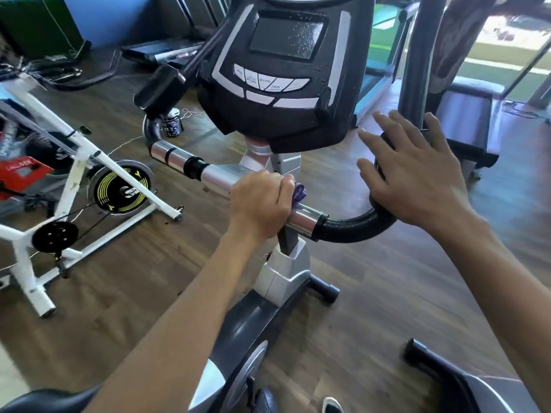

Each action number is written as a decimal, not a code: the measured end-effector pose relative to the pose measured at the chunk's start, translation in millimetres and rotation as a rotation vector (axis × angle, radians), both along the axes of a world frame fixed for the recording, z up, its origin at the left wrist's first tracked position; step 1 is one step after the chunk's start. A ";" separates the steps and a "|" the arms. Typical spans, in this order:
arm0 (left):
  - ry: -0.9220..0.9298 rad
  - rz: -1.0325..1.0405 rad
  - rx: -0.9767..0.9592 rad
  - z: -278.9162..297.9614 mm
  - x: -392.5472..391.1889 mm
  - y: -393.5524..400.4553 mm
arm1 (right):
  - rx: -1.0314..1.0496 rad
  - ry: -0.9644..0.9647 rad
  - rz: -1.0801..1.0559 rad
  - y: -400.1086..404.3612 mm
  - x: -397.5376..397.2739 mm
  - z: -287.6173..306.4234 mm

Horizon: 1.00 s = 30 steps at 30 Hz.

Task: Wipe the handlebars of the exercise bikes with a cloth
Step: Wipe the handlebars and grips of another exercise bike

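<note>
The handlebar [214, 175] runs across the view from far left to near right, its long axis slanting down toward the right. Its left end curves up and away into a black grip [159, 87]; its right end bends through a black foam curve [354, 226] and turns away under the right hand. The left hand [261, 204] is curled round the chrome middle of the bar, bunching a purple cloth [299, 193] against it, only a corner of which shows past the fingers. The right hand [414, 171] rests on the right grip with fingers spread and straight. The black console [283, 70], wet with droplets, rises just behind the bar on its post. A white spin bike [74, 186] stands on the wooden floor [372, 293] at left.
</note>
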<state>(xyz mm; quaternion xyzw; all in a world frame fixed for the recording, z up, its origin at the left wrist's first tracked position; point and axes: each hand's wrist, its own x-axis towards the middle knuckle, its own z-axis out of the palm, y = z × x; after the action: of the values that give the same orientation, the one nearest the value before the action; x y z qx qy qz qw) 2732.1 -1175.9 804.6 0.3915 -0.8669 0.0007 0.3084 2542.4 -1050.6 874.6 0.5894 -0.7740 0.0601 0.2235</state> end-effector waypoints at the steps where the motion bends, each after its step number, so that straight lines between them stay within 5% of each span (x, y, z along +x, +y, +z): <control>1: 0.146 -0.021 -0.028 -12.2 3.2 5.8 | -0.007 -0.004 0.005 1.1 0.4 -0.1; 4: 0.314 -0.119 -0.130 -35.6 15.7 3.0 | -0.011 -0.013 0.021 4.0 1.9 -2.3; 9: -0.090 -0.181 -0.113 -1.9 26.2 -36.5 | -0.055 -0.070 0.054 8.7 13.1 -1.9; 13: 0.148 -0.072 -0.155 -20.0 31.8 -33.7 | -0.108 -0.150 0.320 15.0 47.1 -13.5; 16: 0.242 0.108 0.016 -24.2 38.1 -44.1 | -0.013 -0.128 0.401 5.0 69.6 -32.3; 22: -0.509 0.237 0.180 27.6 21.6 -83.1 | 0.186 -0.307 0.208 -33.1 108.3 -46.7; 24: -0.619 0.222 0.238 31.5 12.4 -90.4 | 0.204 -0.270 0.120 -38.6 115.5 -48.9; 30: -0.263 -0.055 0.352 44.6 33.7 -93.5 | 0.197 -0.232 0.025 -36.5 123.4 -49.0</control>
<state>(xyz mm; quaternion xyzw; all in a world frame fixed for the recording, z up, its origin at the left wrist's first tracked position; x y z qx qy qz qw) 2765.8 -1269.5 849.2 0.4120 -0.8968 -0.1082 0.1196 2665.8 -1087.1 825.5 0.6073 -0.7892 0.0545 0.0731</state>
